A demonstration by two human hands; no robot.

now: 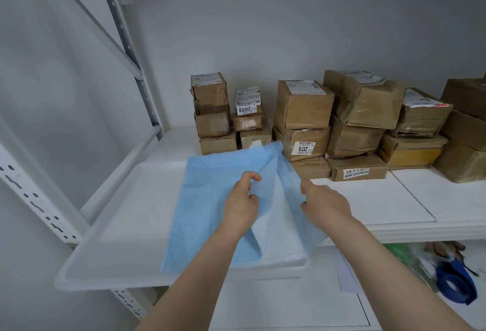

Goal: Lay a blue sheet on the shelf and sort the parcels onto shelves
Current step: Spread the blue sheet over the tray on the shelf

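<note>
White metal shelf (368, 200) against a pale wall. The blue sheet (205, 199) lies partly folded on its left section. My left hand (243, 199) pinches a centre fold and my right hand (324, 203) grips the right flap, hands apart. I should draw outward evenly, keeping the sheet flat. Parcels (302, 104) stand stacked just behind.

Folded blue sheet (210, 199) on shelf (368, 199) before stacked parcels (302, 120).
</note>
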